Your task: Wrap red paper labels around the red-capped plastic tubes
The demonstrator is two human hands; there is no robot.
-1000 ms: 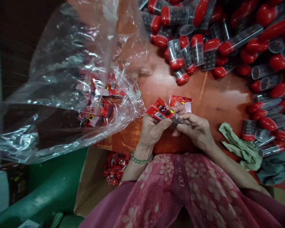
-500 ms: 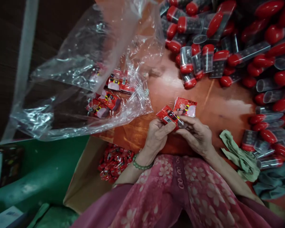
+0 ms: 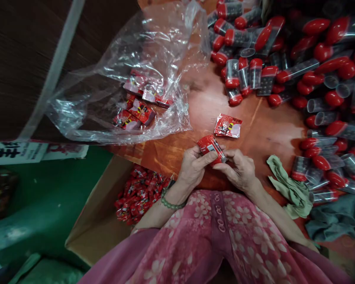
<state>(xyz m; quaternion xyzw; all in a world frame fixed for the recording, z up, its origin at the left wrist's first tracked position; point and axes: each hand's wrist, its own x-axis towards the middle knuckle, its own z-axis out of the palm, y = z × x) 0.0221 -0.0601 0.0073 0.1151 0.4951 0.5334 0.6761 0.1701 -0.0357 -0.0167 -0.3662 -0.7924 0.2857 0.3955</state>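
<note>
Left hand (image 3: 192, 167): thumb and fingers closed on a red packet (image 3: 207, 146), pinching its near side. Right hand (image 3: 239, 167): fingertips nearly closed at the packet's right end, touching it; can't tell how firmly. Packet is held up in front of the apron (image 3: 201, 236), looks curved now vs flatter half a second ago. Small stack of flat packets (image 3: 228, 128) lies on the table (image 3: 195, 94) just beyond; fingers overlapped it before, now apart.

Containers: clear plastic bag (image 3: 106, 83) at left, several red packets inside. Cardboard box (image 3: 91, 209) below the table edge, heap of small red packs (image 3: 140, 193) in it. Red-capped clear tubes (image 3: 256, 75) piled far right, dark dotted stuff in some. Green cloth (image 3: 290, 189) nearer, right.
</note>
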